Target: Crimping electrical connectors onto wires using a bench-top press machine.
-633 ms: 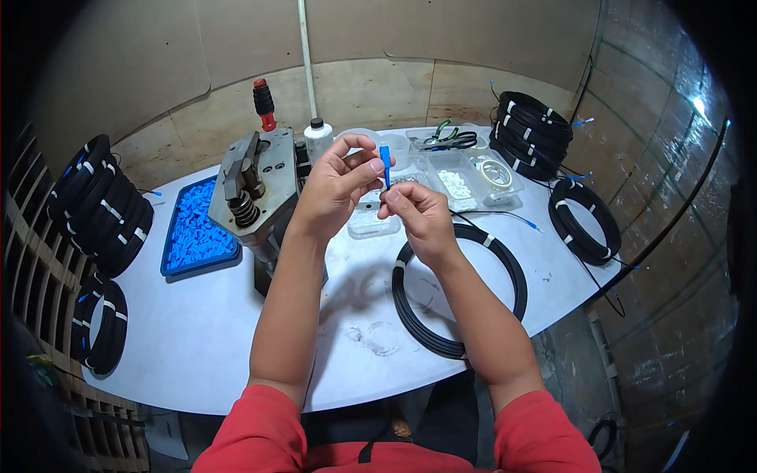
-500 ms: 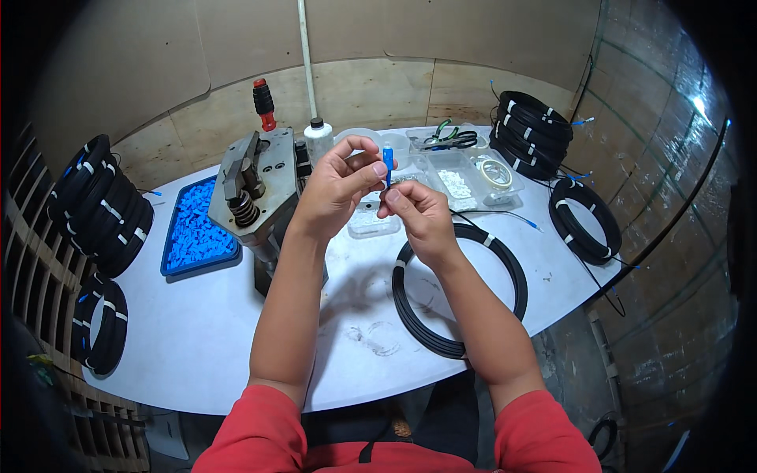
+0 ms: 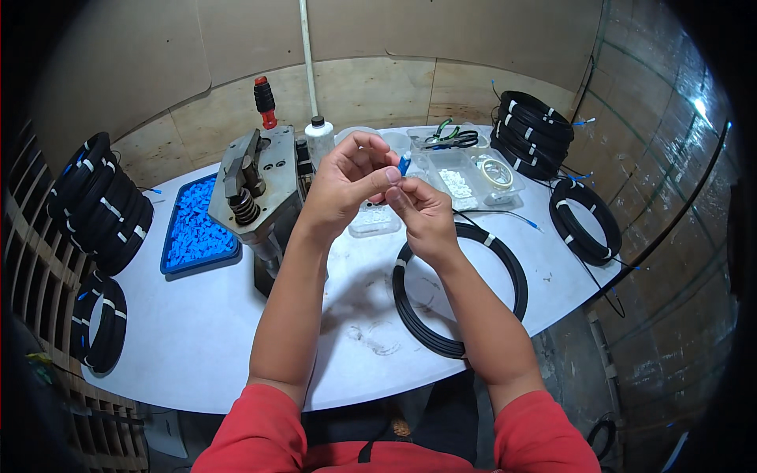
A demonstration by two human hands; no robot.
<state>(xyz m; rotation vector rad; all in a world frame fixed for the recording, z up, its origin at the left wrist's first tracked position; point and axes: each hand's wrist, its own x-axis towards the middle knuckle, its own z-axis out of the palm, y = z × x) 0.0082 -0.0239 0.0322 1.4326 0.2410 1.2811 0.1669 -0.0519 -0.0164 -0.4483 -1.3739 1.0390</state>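
Blue connector (image 3: 405, 163) with a pale tip is found above the table, where its upper part stands out over the fingertips, leaning slightly to the right, while its lower part is hidden by the fingers. Left hand (image 3: 351, 185) pinches it between thumb and bent fingers, just beside the thumb tip, and right hand (image 3: 428, 221) has its thumb and forefinger closed at its lower end, although I cannot tell exactly how much they cover. Below the right forearm, a black cable coil (image 3: 404, 307) lies flat on the white table (image 3: 197, 339).
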